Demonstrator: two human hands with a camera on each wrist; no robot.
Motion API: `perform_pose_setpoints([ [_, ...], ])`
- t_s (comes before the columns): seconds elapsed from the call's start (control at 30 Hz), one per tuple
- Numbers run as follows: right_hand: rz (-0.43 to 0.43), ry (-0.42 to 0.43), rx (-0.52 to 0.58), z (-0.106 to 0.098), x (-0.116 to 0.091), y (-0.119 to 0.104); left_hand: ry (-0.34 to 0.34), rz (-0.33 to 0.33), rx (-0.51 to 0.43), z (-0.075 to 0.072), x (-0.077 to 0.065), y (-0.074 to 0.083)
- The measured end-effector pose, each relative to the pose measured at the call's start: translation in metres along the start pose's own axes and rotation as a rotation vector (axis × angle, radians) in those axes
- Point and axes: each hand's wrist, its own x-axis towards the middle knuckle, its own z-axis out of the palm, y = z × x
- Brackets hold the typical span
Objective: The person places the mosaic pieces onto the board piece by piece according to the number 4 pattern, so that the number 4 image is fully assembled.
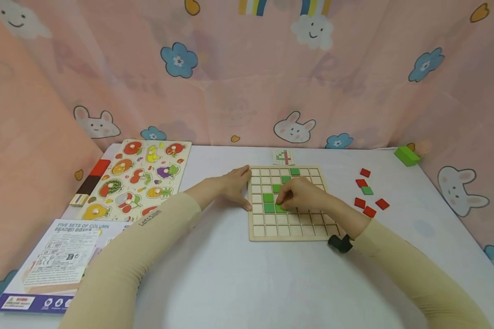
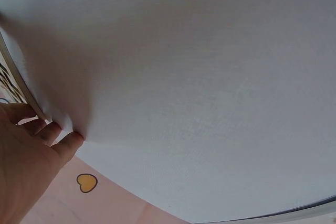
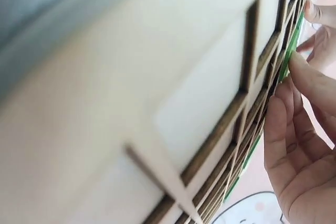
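Observation:
A wooden grid board (image 1: 270, 230) lies flat on the white table, with several green tiles in a diagonal line of cells, such as the one (image 1: 268, 198) left of my right hand. My right hand (image 1: 302, 196) is over the middle of the board. Its thumb and fingers pinch a green tile (image 3: 289, 56) low at the cells, beside another green tile (image 1: 269, 208). Against the board's left edge rests my left hand (image 1: 234, 186), fingers extended and thumb spread. Behind the board stands a small pattern card (image 1: 283, 157) with green and red squares.
Several red tiles (image 1: 369, 211) and one green tile (image 1: 367, 190) lie loose right of the board. A green block (image 1: 407, 156) sits at the far right corner. To the left are a fruit puzzle board (image 1: 148, 171), a black-and-red block strip (image 1: 91, 180) and a printed box (image 1: 61, 260).

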Motion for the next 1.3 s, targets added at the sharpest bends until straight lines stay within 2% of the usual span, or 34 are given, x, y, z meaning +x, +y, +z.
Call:
perform_pose_setpoints([
  [0.2, 0.053, 0.059, -0.038, -0.016, -0.011, 0.019, -0.003, 0.001, 0.004, 0.0, 0.0, 0.001],
  [0.43, 0.204, 0.175, -0.116, -0.068, -0.045, 0.066, -0.001, 0.006, 0.026, 0.001, 0.003, 0.0],
  [0.53, 0.278, 0.185, -0.12, -0.088, -0.062, 0.09, -0.003, 0.004, 0.026, 0.001, 0.003, 0.0],
  [0.67, 0.353, 0.146, -0.1, -0.104, -0.083, 0.12, -0.005, 0.002, 0.024, 0.001, 0.002, -0.001],
  [0.8, 0.395, 0.098, -0.057, -0.109, -0.1, 0.14, -0.005, 0.002, 0.02, 0.001, 0.002, -0.001],
  [0.97, 0.447, 0.077, -0.031, -0.108, -0.112, 0.151, -0.006, 0.006, 0.012, 0.001, 0.001, 0.0],
  [1.3, 0.47, 0.074, -0.074, -0.105, -0.113, 0.157, -0.005, 0.003, 0.012, 0.0, 0.0, 0.001],
])
